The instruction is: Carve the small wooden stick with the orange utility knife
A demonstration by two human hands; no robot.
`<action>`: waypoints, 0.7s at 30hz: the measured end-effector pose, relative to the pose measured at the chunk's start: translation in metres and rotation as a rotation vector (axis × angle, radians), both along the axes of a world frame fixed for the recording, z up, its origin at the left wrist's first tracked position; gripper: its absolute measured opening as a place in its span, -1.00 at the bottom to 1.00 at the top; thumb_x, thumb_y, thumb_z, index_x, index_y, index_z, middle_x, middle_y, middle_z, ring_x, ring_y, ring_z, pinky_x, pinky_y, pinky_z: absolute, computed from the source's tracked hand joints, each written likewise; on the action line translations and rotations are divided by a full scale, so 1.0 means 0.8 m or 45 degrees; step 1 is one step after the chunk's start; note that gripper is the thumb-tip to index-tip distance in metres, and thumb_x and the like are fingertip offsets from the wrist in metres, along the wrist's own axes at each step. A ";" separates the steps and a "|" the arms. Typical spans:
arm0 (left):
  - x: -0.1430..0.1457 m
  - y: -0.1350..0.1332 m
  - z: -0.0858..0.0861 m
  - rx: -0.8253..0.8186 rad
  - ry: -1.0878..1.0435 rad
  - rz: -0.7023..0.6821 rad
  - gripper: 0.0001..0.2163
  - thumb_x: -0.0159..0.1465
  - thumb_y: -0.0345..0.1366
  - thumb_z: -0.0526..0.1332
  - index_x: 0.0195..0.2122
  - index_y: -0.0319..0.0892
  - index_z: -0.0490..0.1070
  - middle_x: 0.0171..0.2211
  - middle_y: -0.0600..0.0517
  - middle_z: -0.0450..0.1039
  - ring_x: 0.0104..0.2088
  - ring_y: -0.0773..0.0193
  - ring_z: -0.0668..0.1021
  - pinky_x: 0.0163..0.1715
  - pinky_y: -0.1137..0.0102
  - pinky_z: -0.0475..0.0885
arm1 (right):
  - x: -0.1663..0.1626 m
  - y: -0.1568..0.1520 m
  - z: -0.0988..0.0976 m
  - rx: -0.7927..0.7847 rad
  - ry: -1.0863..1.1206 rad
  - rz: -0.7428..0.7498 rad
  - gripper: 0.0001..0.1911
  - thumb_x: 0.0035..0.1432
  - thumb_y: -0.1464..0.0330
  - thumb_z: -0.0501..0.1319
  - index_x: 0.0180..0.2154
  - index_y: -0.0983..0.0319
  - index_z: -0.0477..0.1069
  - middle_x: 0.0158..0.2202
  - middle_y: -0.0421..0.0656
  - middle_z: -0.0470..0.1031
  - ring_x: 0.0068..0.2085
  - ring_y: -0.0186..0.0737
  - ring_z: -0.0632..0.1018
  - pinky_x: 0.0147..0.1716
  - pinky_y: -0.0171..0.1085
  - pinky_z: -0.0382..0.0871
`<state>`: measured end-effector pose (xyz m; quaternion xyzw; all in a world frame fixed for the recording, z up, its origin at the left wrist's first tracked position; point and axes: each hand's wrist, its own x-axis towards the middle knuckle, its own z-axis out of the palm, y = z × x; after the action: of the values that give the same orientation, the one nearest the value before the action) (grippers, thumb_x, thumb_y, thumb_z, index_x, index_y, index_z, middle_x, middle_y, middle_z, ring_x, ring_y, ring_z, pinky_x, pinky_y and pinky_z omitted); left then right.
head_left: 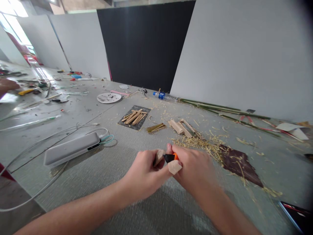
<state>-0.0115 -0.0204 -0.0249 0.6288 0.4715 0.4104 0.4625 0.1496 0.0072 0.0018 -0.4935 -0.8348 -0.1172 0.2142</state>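
Your left hand [144, 174] is curled shut, thumb and fingers pinching a pale piece of wood [159, 156]. Your right hand [193, 166] is closed tight on a small knife [171, 157] with an orange body, its black tip pointing left at the wood. The two hands touch, held low over the table [117, 182]. The wood sits between them and slants from upper left down to lower right. A pale end shows under the knife by your right thumb, though the knife hides whether it is the same piece. Just beyond your right hand lies a heap of shavings [195, 142], with a dark sheet [241, 164] to its right. Farther off are sticks [134, 117] on a mat, and a white power bank [72, 148] lies to your left.
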 end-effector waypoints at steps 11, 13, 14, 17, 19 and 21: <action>0.018 -0.005 0.001 -0.138 -0.092 0.086 -0.48 0.31 0.05 0.23 -0.55 -0.11 -0.05 -0.56 0.20 -0.14 -0.51 0.39 -0.02 -0.56 0.39 -0.09 | -0.021 -0.004 0.002 -0.384 -0.084 -0.374 -0.54 0.46 0.28 -0.06 -0.36 0.19 0.53 -0.48 -0.09 0.59 -0.49 -0.21 0.52 -0.50 -0.23 -0.09; 0.023 -0.011 0.000 -0.154 -0.086 0.058 -0.49 0.34 0.01 0.20 -0.57 -0.12 -0.03 -0.59 0.21 -0.13 -0.53 0.40 -0.02 -0.57 0.39 -0.10 | -0.022 0.001 0.005 -0.438 -0.086 -0.474 -0.57 0.44 0.31 -0.05 -0.31 0.19 0.56 -0.48 -0.08 0.59 -0.50 -0.19 0.52 -0.50 -0.23 -0.05; 0.026 -0.013 -0.001 -0.174 -0.103 0.005 -0.50 0.36 0.00 0.18 -0.58 -0.12 -0.02 -0.61 0.21 -0.12 -0.54 0.41 -0.02 -0.58 0.39 -0.09 | -0.020 0.004 0.006 -0.441 -0.083 -0.532 -0.58 0.43 0.32 -0.03 -0.30 0.19 0.57 -0.48 -0.07 0.58 -0.50 -0.18 0.52 -0.50 -0.24 -0.04; 0.028 -0.014 -0.002 -0.298 -0.228 -0.154 -0.50 0.33 -0.03 0.23 -0.60 -0.12 0.01 -0.64 0.23 -0.11 -0.59 0.45 -0.02 -0.62 0.41 -0.09 | -0.011 0.015 0.008 -0.380 -0.064 -0.636 -0.59 0.41 0.31 -0.02 -0.29 0.20 0.58 -0.49 -0.04 0.56 -0.49 -0.13 0.52 -0.49 -0.22 -0.02; 0.023 -0.009 -0.001 -0.400 -0.324 -0.166 -0.51 0.26 -0.07 0.31 -0.61 -0.12 0.03 -0.71 0.25 -0.07 -0.66 0.48 0.01 -0.66 0.43 -0.09 | -0.005 0.018 0.007 -0.331 -0.055 -0.615 -0.57 0.42 0.27 -0.03 -0.30 0.20 0.57 -0.51 -0.04 0.54 -0.49 -0.12 0.50 -0.48 -0.22 -0.04; 0.016 -0.002 0.003 -0.507 -0.444 -0.158 -0.55 0.21 -0.14 0.34 -0.61 -0.10 0.06 -0.77 0.26 -0.01 -0.74 0.49 0.04 -0.72 0.44 -0.08 | -0.001 0.017 0.006 -0.281 -0.043 -0.544 -0.59 0.41 0.25 -0.01 -0.34 0.19 0.55 -0.53 -0.06 0.52 -0.52 -0.16 0.46 -0.49 -0.22 -0.05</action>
<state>0.0011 -0.0220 -0.0227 0.4729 0.4168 0.3827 0.6754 0.1485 0.0210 0.0064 -0.6773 -0.7227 -0.0760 0.1152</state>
